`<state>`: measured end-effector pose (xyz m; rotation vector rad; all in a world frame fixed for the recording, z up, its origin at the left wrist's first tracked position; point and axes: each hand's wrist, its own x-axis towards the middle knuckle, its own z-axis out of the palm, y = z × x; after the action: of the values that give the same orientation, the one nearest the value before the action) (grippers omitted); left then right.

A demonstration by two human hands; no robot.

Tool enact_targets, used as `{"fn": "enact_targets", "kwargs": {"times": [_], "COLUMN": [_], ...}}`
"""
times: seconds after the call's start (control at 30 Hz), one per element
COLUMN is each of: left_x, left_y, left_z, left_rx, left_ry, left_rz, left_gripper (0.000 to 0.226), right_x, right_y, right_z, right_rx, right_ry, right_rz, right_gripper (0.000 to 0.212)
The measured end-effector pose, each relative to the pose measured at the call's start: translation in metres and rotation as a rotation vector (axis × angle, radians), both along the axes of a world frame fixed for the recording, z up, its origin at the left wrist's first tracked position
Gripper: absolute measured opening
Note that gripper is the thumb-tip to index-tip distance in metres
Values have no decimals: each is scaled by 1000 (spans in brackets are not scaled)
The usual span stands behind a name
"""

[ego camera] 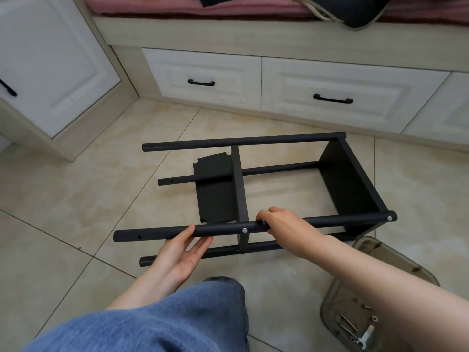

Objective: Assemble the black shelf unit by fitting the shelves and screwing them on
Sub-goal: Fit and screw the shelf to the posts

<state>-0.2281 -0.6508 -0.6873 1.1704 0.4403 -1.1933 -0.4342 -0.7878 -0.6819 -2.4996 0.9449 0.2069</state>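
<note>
Curled right round the near upper pole (165, 233), that was the right hand (281, 222), fingers wrapped over the top just right of the frame's centre, holding the tube itself. The left hand (177, 252) was a different story: palm up beneath the same pole, fingers straight, thumb tip touching the tube, gripping nothing.

Now the big picture. The shelf unit (253, 141) lay on its side on the tiled floor (76, 199), filling the middle of the frame, its four poles running left to right. An end shelf (350, 189) closed off the right end. A middle shelf (239, 189) stood across the poles at centre frame, directly between the two hands. Left of it, a loose shelf panel (215, 194) lay flat on the floor inside the unit, not fitted. At lower right a clear plastic box (342, 301) held small hardware, just beside the right forearm.

Down to the small stuff: a bright screw (244, 230) sat in the held pole at the middle shelf, just left of the right hand. And the one that mattered was an empty hole (139, 236) near the pole's left tip. It lay along the pole's long axis, left of both hands, and the left hand was the nearer. My read: the loose panel belonged out at that end.
</note>
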Motion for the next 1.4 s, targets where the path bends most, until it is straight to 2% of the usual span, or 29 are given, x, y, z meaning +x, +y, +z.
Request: {"fn": "enact_targets", "kwargs": {"times": [0.17,0.27,0.4,0.5,0.7,0.93,1.1,1.3,1.4], "left_x": [0,0,0,0,-2,-13,-29,-50,-59], "left_y": [-3,-9,-24,-37,-59,-75,-86,-85,-76], "left_z": [11,27,61,93,154,211,233,248,254], "left_rx": [-63,-129,-193,-240,-273,-267,-258,-258,-264], "left_ry": [-37,-100,-222,-318,-494,-687,-841,-1060,-1174], "left_rz": [-4,-36,-85,-136,-257,-391,-440,-527,-581], "left_gripper": [46,47,32,20,45,26,35,13,10], "right_x": [-3,-4,-3,-4,-6,-14,-13,-15,-18], "right_y": [-4,-8,-13,-15,-13,-13,-6,4,5], "right_z": [10,22,44,59,86,104,106,107,120], "right_rx": [-13,-42,-84,-80,12,140,192,296,331], "right_ry": [-8,-28,-55,-116,-295,-456,-532,-563,-474], "right_rz": [-14,-69,-174,-226,-322,-401,-438,-456,-370], "right_gripper": [35,29,13,12,19,21,24,24,25]}}
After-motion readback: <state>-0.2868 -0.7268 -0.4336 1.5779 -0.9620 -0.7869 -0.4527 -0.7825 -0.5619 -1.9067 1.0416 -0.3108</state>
